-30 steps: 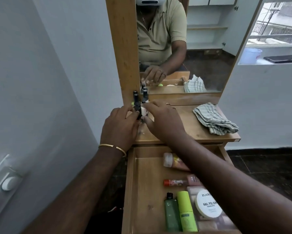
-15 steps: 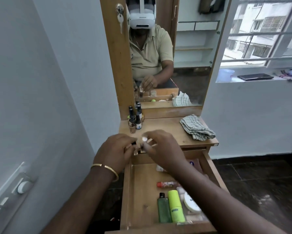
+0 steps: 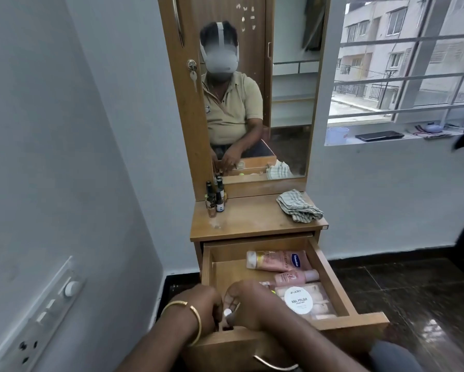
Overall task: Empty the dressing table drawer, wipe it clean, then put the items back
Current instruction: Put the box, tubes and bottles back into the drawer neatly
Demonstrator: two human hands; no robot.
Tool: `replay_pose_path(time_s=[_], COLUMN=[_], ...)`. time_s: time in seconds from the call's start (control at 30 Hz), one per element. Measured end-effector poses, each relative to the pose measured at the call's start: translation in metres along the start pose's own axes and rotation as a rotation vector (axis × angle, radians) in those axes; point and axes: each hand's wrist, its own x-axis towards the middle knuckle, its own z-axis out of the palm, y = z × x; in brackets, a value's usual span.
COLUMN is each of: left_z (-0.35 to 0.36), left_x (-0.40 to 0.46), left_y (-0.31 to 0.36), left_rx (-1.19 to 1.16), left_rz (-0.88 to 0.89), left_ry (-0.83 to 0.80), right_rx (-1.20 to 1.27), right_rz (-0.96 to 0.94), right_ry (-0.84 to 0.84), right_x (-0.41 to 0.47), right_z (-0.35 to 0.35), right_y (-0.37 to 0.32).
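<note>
Reaching into the drawer (image 3: pixel 330 267) at its 7 o'clock corner, my left hand (image 3: pixel 201 304) and right hand (image 3: pixel 248 304) curl around small items I can't identify. I should lift them straight up, clearing the front wall, towards the bottles (image 3: pixel 215 197) at 12.

Open drawer (image 3: pixel 330 269) sits below the surface (image 3: pixel 252 218), tubes (image 3: pixel 276 260) at its back right, round tub (image 3: pixel 298 300) in front of them. Both hands, left hand (image 3: pixel 198 304) and right hand (image 3: pixel 248 304), meet at the drawer's front left. On the surface: bottles (image 3: pixel 215 197) back left, cloth (image 3: pixel 298 205) right, mirror (image 3: pixel 255 103) behind.
</note>
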Motion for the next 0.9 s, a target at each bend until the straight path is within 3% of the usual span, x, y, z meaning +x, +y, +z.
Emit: replay_pose_path(time_s=[0.47,0.73,0.9], left_z=[-0.007,-0.021,-0.023], left_x=[0.018,0.017,0.023], left_y=[0.011,0.013,0.018], left_rx=[0.156,0.089,0.236], left_rz=[-0.014,-0.039,-0.002], left_ry=[-0.222,-0.433,-0.410], right_rx=[0.099,0.136,0.106], right_rz=[0.080,0.160,0.146], right_ry=[-0.231,-0.364,-0.430], right_x=[0.020,0.031,0.035], right_z=[0.008,0.005,0.003], right_y=[0.009,0.005,0.007])
